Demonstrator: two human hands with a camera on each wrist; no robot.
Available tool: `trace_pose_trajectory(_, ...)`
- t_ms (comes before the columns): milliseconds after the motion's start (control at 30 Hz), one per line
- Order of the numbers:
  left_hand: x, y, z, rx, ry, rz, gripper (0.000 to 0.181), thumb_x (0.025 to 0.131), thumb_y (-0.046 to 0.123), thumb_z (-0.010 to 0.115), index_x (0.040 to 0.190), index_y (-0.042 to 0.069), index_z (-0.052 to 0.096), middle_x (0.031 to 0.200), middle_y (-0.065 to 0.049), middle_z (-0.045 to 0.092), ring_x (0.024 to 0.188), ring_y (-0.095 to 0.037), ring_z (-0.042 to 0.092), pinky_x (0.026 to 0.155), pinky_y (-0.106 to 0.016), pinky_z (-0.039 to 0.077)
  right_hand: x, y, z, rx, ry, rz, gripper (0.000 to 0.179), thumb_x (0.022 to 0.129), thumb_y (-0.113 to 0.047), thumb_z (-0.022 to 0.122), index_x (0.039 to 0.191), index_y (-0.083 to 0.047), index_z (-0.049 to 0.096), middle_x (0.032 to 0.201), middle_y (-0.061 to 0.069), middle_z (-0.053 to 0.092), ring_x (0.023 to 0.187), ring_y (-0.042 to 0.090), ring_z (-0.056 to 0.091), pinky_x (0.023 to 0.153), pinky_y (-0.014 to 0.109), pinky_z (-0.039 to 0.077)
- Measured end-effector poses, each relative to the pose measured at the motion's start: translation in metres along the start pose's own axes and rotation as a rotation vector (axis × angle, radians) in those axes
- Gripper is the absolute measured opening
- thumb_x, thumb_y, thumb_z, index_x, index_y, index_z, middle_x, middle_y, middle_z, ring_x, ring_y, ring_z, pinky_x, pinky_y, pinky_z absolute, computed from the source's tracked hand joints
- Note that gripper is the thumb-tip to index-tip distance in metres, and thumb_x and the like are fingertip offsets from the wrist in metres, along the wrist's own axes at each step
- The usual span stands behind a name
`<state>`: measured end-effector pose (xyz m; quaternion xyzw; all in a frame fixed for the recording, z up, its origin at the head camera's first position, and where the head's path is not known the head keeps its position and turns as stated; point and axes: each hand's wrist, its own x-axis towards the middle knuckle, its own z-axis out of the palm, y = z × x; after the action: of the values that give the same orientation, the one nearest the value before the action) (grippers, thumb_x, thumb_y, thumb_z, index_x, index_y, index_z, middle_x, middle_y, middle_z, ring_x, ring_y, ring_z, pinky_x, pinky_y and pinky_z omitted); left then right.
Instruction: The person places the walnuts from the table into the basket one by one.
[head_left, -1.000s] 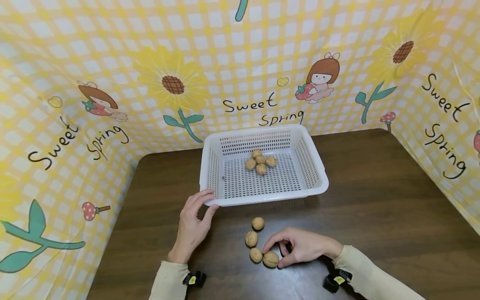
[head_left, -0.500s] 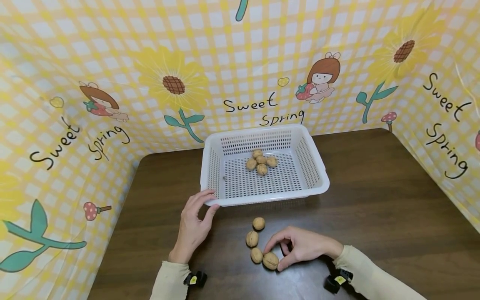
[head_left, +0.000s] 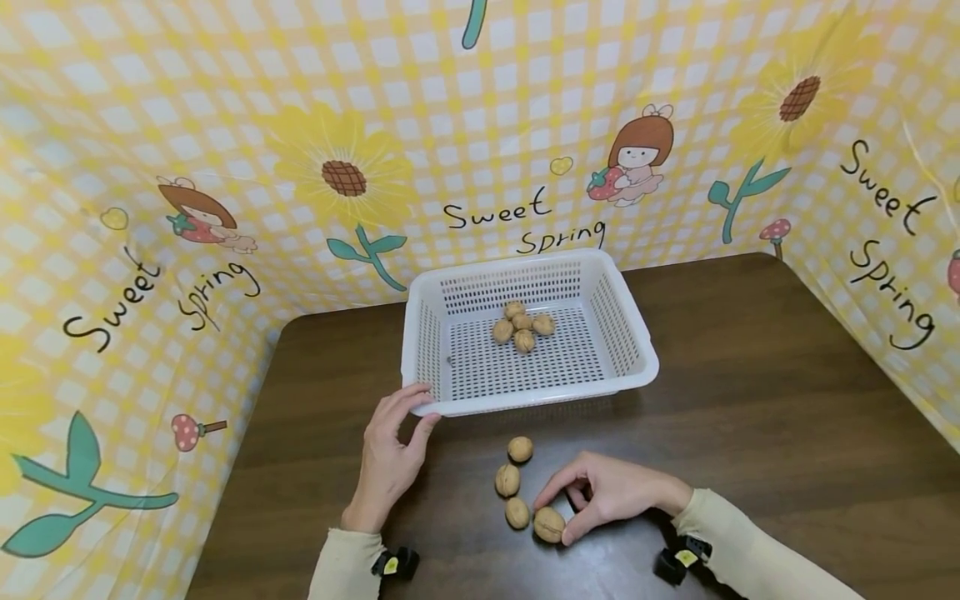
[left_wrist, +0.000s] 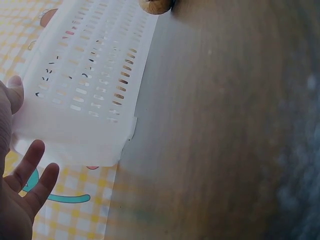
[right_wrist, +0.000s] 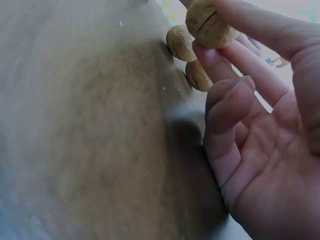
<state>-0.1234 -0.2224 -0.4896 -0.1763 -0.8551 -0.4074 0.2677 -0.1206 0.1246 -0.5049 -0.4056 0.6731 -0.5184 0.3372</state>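
Note:
My right hand (head_left: 618, 489) pinches a walnut (head_left: 550, 525) between thumb and fingertips, low over the table. Just left of it, three walnuts stand in a short curved line: a near one (head_left: 517, 513), a middle one (head_left: 507, 480) and a far one (head_left: 520, 450). At the front left corner of a white plastic basket (head_left: 540, 398), my left hand (head_left: 390, 458) grips the rim, fingers over the edge and thumb at the front. Several walnuts (head_left: 523, 341) lie clustered on the basket's floor. The right wrist view shows the pinched walnut (right_wrist: 212, 27) at close range.
The dark wooden table (head_left: 750, 375) extends to both sides of the basket. A yellow checked cloth (head_left: 480, 108) with printed flowers and lettering hangs behind it and along the sides. Each wrist wears a small black camera (head_left: 682, 560).
The pinched walnut has shifted slightly to the right, and a small gap now shows between it and its neighbour. My left hand stays on the basket corner. The head view has tilted a little.

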Motion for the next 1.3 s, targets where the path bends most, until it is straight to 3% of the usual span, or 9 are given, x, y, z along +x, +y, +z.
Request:
trace_pose_trajectory(167,0.000,-0.001,-0.001,0.018,0.003,0.007,0.022,0.092,0.005,0.081,0.114,0.007,0.076,0.132,-0.005,0.073,0.121,-0.027,0.063,0.108,-0.017,0.040,-0.004,-0.007,-0.007,-0.009,0.002,-0.005,0.039,0.089,-0.020,0.088,0.126,-0.012,0.078,0.058,0.008,0.048,0.055,-0.007,0.041,0.057,0.011,0.039)
trace_pose_trajectory(300,0.001,0.000,-0.001,0.015,-0.005,0.001,0.022,0.092,0.006,0.082,0.114,0.005,0.076,0.133,-0.004,0.073,0.121,-0.026,0.063,0.108,-0.017,0.040,-0.007,-0.017,-0.014,-0.029,0.014,-0.002,0.039,0.089,-0.021,0.088,0.126,-0.011,0.078,0.059,-0.001,0.047,0.056,-0.007,0.041,0.056,0.011,0.038)
trace_pose_trajectory(433,0.000,0.000,-0.001,0.008,-0.001,-0.004,0.022,0.092,0.006,0.082,0.113,0.004,0.076,0.132,-0.004,0.073,0.121,-0.026,0.063,0.109,-0.014,0.039,-0.007,-0.032,-0.026,-0.071,0.020,-0.006,0.039,0.090,-0.020,0.086,0.127,-0.011,0.077,0.060,-0.007,0.045,0.057,-0.007,0.041,0.057,0.012,0.039)
trace_pose_trajectory(567,-0.001,-0.001,0.000,0.015,0.009,-0.001,0.021,0.092,0.006,0.082,0.113,0.006,0.076,0.132,-0.005,0.073,0.120,-0.027,0.063,0.108,-0.015,0.039,-0.007,-0.052,-0.040,-0.110,0.013,-0.019,0.038,0.091,-0.020,0.086,0.127,-0.012,0.076,0.060,-0.003,0.043,0.058,-0.005,0.040,0.058,0.014,0.039)
trace_pose_trajectory(700,-0.001,-0.001,0.000,0.020,0.004,-0.001,0.022,0.092,0.006,0.082,0.113,0.005,0.076,0.132,-0.005,0.073,0.121,-0.027,0.063,0.108,-0.016,0.040,-0.006,-0.073,-0.055,-0.126,0.009,-0.030,0.038,0.091,-0.019,0.086,0.127,-0.011,0.075,0.063,-0.001,0.048,0.059,-0.003,0.044,0.057,0.015,0.041)
trace_pose_trajectory(800,-0.001,-0.001,0.000,0.017,0.001,0.000,0.022,0.092,0.006,0.082,0.113,0.004,0.076,0.132,-0.005,0.073,0.121,-0.027,0.063,0.109,-0.017,0.040,-0.003,-0.089,-0.068,-0.137,0.028,-0.044,0.041,0.090,-0.016,0.086,0.129,-0.009,0.074,0.072,-0.001,0.061,0.061,-0.003,0.051,0.056,0.017,0.046)
trace_pose_trajectory(900,0.000,-0.001,0.000,0.018,-0.002,-0.006,0.022,0.092,0.007,0.082,0.114,0.004,0.076,0.133,-0.005,0.073,0.121,-0.027,0.064,0.109,-0.018,0.040,0.003,-0.105,-0.085,-0.140,0.073,-0.035,0.043,0.090,-0.013,0.085,0.131,-0.006,0.072,0.081,0.000,0.067,0.065,0.001,0.056,0.057,0.020,0.049)
trace_pose_trajectory(1100,-0.003,-0.002,0.001,0.026,0.003,0.007,0.023,0.091,0.006,0.083,0.113,0.004,0.076,0.132,-0.003,0.073,0.121,-0.027,0.064,0.108,-0.016,0.040,0.019,-0.124,-0.122,-0.152,0.193,0.037,0.046,0.092,-0.009,0.081,0.135,0.000,0.068,0.081,0.000,0.066,0.067,0.007,0.056,0.058,0.023,0.047)
trace_pose_trajectory(1300,-0.001,-0.002,0.001,0.024,0.007,0.010,0.023,0.092,0.006,0.082,0.114,0.004,0.076,0.133,-0.003,0.073,0.121,-0.026,0.064,0.108,-0.018,0.041,0.045,-0.131,-0.153,-0.130,0.329,0.156,0.051,0.096,-0.016,0.077,0.143,-0.004,0.064,0.123,0.009,0.074,0.066,0.011,0.056,0.062,0.027,0.051)
